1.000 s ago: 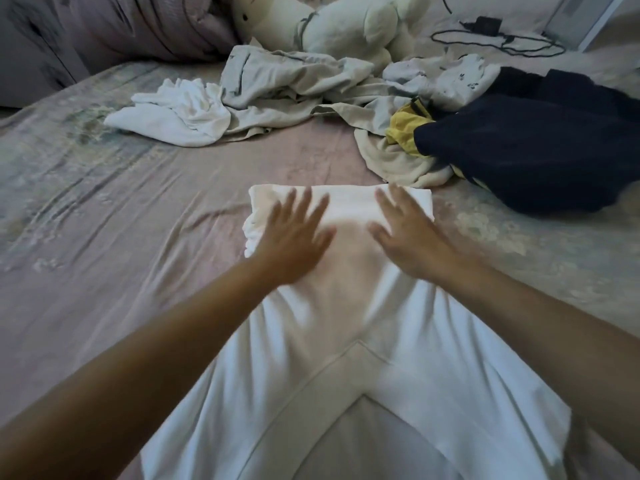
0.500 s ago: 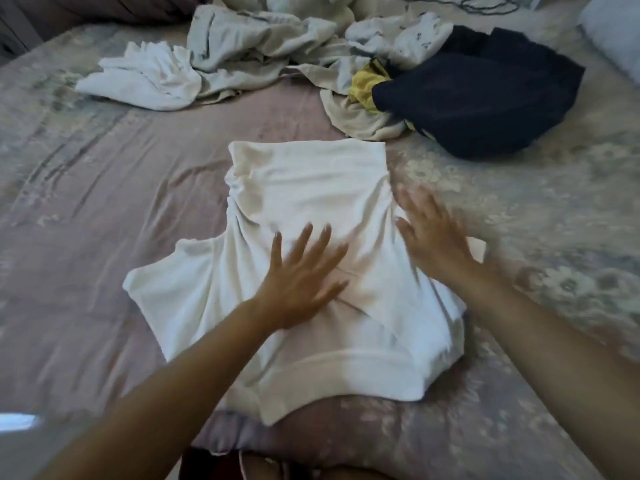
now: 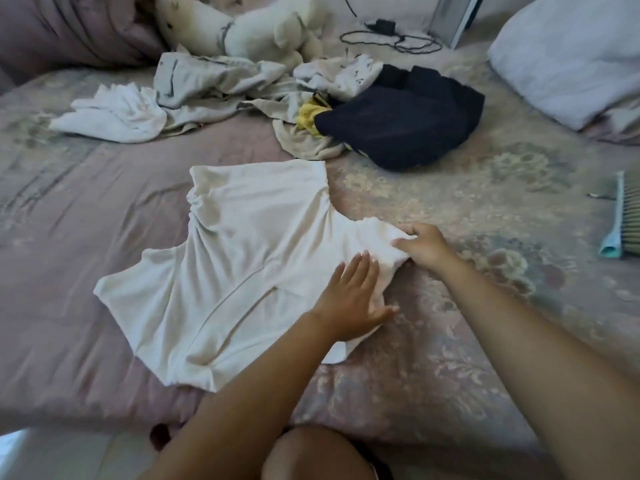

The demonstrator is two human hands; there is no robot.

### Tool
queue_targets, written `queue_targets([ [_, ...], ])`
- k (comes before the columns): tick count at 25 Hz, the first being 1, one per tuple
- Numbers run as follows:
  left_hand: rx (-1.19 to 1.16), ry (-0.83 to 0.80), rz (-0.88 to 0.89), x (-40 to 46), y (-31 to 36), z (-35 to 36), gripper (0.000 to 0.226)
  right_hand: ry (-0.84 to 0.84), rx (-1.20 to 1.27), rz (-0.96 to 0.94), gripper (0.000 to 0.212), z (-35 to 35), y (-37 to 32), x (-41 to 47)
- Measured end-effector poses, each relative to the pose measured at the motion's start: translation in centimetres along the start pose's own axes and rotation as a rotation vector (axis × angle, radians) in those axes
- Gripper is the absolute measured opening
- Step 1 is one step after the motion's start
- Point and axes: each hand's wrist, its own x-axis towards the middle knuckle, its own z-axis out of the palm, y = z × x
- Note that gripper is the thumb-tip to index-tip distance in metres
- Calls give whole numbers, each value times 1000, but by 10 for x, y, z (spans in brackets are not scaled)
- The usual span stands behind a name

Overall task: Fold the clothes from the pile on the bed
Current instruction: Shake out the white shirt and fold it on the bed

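A white T-shirt (image 3: 242, 258) lies spread on the bed (image 3: 86, 209), its far end folded over. My left hand (image 3: 353, 299) presses flat on the shirt's right side near the shoulder, fingers straight. My right hand (image 3: 420, 245) pinches the bunched right sleeve at the shirt's right edge. The left sleeve lies flat toward the near left. Behind it sits the pile of clothes (image 3: 221, 84): pale crumpled garments, a yellow piece (image 3: 308, 114) and a dark navy garment (image 3: 405, 126).
A white plush toy (image 3: 249, 29) and a cable with charger (image 3: 388, 32) lie at the back. A white pillow (image 3: 568, 57) is at the right. A teal-handled brush (image 3: 620, 220) rests at the right edge. My knee (image 3: 311, 452) shows below.
Both hands moved right across the shirt. My right hand went from lying flat beside the shirt to pinching the right sleeve. The camera pulled back, showing more of the bed.
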Motion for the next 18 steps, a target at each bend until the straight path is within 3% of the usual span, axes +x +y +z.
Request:
queue_targets([
  [2, 38, -53, -23, 5, 24, 14, 84, 78, 70, 108, 23, -16, 12, 2],
  [4, 69, -70, -64, 6, 31, 23, 70, 45, 8, 153, 27, -26, 24, 1],
  [6, 60, -98, -94, 4, 32, 17, 57, 17, -9, 125, 25, -32, 26, 2],
  [9, -42, -160, -40, -2, 43, -3, 58, 65, 86, 25, 5, -38, 19, 4],
  [11, -71, -271, -2, -6, 48, -10, 65, 29, 67, 43, 11, -38, 22, 5],
  [13, -67, -296, 3, -4, 48, -15, 57, -14, 55, 79, 21, -33, 29, 5],
  [18, -380, 265, -179, 56, 7, -47, 32, 64, 158, -119, 26, -36, 27, -4],
])
